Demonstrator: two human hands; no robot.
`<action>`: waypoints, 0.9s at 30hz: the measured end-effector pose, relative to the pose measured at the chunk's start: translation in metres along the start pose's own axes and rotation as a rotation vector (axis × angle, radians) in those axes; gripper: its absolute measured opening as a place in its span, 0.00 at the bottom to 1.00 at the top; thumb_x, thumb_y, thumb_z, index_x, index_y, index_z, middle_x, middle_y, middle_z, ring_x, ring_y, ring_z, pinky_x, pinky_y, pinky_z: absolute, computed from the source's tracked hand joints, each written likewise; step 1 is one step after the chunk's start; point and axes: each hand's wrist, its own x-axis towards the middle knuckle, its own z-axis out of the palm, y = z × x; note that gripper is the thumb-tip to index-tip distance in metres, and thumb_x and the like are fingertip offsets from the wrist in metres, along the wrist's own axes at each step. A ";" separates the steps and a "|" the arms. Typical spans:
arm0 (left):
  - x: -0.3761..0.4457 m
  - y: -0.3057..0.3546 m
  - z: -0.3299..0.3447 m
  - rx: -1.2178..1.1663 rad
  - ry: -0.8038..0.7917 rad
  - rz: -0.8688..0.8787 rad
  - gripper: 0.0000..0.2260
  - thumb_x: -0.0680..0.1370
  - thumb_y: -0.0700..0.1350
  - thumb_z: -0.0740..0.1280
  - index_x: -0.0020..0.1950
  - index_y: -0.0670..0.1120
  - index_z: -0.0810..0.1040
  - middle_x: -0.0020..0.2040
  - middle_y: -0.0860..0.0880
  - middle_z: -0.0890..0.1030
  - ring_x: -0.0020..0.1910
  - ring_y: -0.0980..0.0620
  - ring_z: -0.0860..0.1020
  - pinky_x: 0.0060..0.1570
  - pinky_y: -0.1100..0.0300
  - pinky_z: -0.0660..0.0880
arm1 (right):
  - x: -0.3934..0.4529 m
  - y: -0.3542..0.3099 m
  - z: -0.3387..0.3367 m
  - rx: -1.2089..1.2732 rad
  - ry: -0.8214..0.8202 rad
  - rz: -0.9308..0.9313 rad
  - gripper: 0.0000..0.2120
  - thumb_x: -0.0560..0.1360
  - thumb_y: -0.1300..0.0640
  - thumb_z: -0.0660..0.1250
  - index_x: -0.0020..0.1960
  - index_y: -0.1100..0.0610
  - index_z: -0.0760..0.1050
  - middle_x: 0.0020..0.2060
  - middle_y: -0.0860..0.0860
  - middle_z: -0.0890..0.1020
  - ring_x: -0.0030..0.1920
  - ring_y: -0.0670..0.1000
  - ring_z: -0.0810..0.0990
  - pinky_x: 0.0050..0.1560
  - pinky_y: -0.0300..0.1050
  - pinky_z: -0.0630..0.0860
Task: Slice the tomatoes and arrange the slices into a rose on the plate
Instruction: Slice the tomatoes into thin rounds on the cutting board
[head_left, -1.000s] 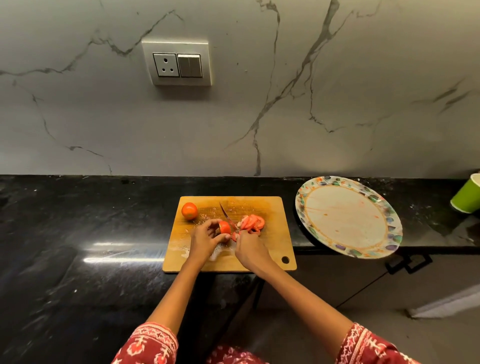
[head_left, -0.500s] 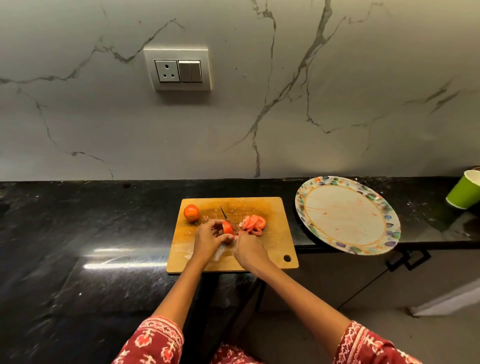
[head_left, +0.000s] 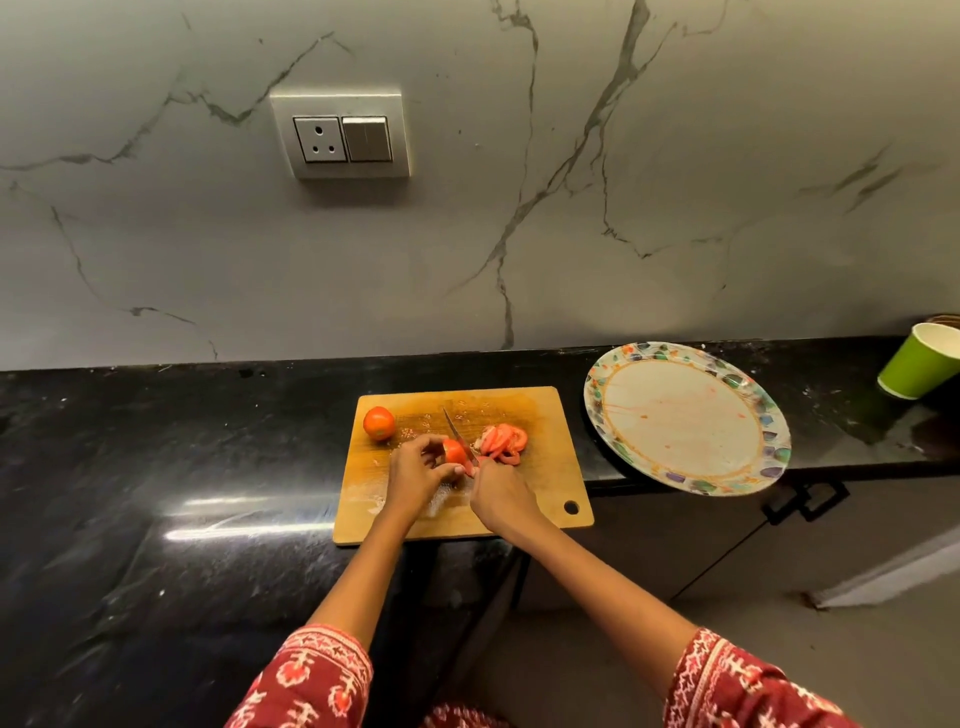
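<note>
On the wooden cutting board, my left hand grips a partly cut tomato. My right hand holds a knife by its handle, the blade lying against the tomato's right cut face and pointing away from me. A pile of tomato slices lies just right of the blade. A whole tomato sits at the board's far left corner. The round plate with a coloured rim stands to the right of the board, with only juice stains on it.
The board lies on a black stone counter against a marble wall. The plate overhangs the counter's front edge. A green paper cup stands at the far right. Below the counter on the right is a cabinet handle.
The knife and both hands stay at the tomato with only a slight shift; the camera has tilted a little, so the scene sits slightly lower in view.
</note>
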 end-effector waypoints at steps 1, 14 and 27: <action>-0.002 0.001 0.000 0.008 0.006 0.001 0.19 0.64 0.34 0.76 0.53 0.39 0.79 0.47 0.48 0.79 0.48 0.54 0.77 0.42 0.76 0.73 | -0.001 0.001 0.001 0.005 0.012 -0.010 0.14 0.80 0.59 0.54 0.62 0.60 0.71 0.56 0.59 0.79 0.57 0.60 0.77 0.44 0.45 0.68; -0.004 0.000 0.005 0.021 0.026 -0.001 0.20 0.64 0.35 0.76 0.54 0.39 0.78 0.50 0.46 0.80 0.49 0.55 0.77 0.44 0.73 0.72 | -0.003 0.008 0.008 0.025 0.038 -0.027 0.16 0.82 0.56 0.51 0.66 0.60 0.67 0.57 0.59 0.78 0.58 0.60 0.76 0.46 0.48 0.70; -0.003 -0.002 0.001 -0.027 0.025 -0.019 0.18 0.65 0.33 0.76 0.53 0.39 0.78 0.48 0.47 0.80 0.47 0.54 0.78 0.43 0.74 0.74 | 0.005 0.000 0.010 -0.032 0.040 -0.016 0.14 0.81 0.58 0.54 0.62 0.63 0.70 0.58 0.60 0.76 0.59 0.60 0.76 0.48 0.46 0.70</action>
